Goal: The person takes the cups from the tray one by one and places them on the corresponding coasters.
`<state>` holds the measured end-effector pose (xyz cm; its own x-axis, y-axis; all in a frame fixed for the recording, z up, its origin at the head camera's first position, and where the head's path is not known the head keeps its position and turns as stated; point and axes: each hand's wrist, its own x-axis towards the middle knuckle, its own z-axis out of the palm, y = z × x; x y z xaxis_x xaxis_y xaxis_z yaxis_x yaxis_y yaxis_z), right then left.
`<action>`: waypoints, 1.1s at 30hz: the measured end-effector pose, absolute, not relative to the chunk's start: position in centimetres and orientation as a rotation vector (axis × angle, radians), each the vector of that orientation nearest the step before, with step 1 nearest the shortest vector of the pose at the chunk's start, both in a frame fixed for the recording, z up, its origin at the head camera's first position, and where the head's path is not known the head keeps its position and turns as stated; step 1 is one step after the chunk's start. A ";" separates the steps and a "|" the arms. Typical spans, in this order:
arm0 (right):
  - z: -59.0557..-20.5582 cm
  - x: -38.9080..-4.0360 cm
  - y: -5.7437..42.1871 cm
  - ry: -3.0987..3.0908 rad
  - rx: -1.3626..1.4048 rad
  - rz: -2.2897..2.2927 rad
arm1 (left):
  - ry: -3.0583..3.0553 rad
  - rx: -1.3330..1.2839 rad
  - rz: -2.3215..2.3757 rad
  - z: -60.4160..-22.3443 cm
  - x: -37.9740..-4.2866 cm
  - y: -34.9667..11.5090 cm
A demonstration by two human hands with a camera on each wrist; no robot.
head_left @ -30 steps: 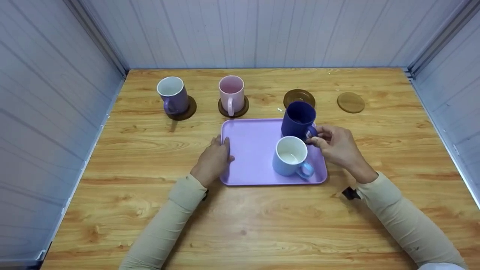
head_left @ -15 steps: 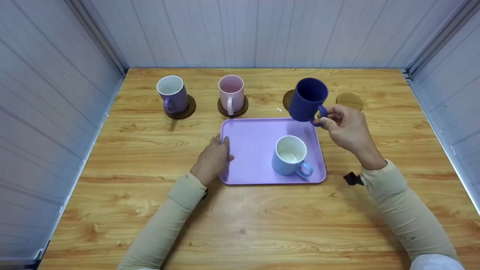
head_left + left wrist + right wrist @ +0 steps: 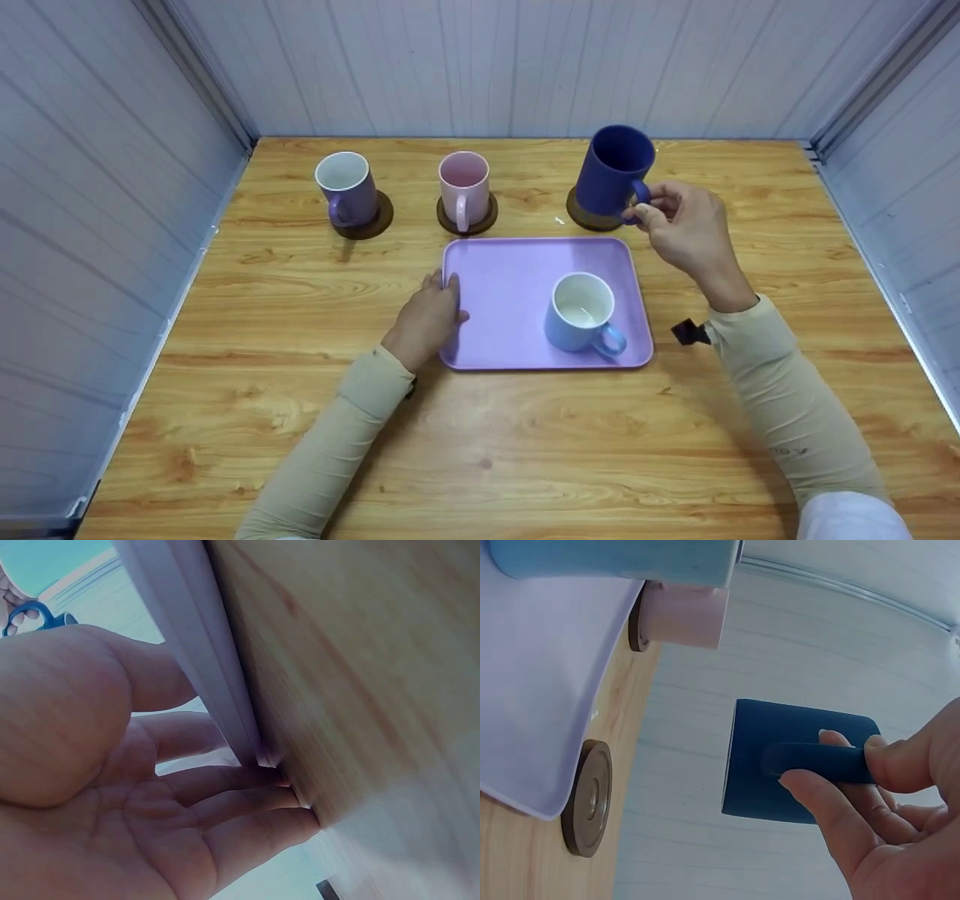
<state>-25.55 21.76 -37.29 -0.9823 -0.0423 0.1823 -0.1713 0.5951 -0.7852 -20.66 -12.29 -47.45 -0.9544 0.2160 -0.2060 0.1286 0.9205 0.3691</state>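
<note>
My right hand (image 3: 694, 229) pinches the handle of a dark blue mug (image 3: 609, 180) between thumb and fingers. Upright in the head view, the mug overlaps a brown coaster (image 3: 592, 219) at the back. A gap shows between the mug (image 3: 754, 735) and the coaster (image 3: 589, 799) in the right wrist view, so it is held in the air. At the left edge of a lilac tray (image 3: 502, 300), my left hand (image 3: 424, 319) holds the rim, with thumb and index finger over it and other fingers outside, touching the table (image 3: 360, 690). A light blue mug (image 3: 574, 330) stands on the tray's right side.
Behind the tray, a pink mug (image 3: 463, 187) stands on a dark coaster (image 3: 487, 221). Further left is a purple mug (image 3: 356, 195) on another coaster (image 3: 384, 214). Pale panel walls (image 3: 480, 67) enclose the table at the back and sides.
My right hand has lifted the dark blue mug off the tray and carried it back over the brown coaster. It now covers the right-hand coaster in the head view. The left hand stays put.
</note>
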 end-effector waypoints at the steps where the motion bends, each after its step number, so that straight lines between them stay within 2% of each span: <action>1: -37.2 -25.8 21.7 -2.670 0.170 1.337 | 2.842 0.267 0.520 -47.4 -20.7 -12.3; 17: -37.8 -29.2 21.4 -2.686 0.060 1.330 | 2.843 0.277 0.495 -47.2 -20.8 -12.3; 33: -42.2 -31.8 21.5 -2.682 0.042 1.332 | 2.843 0.269 0.521 -47.3 -20.6 -12.3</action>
<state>-31.77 21.48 -42.21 -0.9889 0.0400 0.1432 -0.0899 0.6063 -0.7902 -20.56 -12.34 -47.32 -0.9547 0.2215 -0.1989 0.1366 0.9196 0.3683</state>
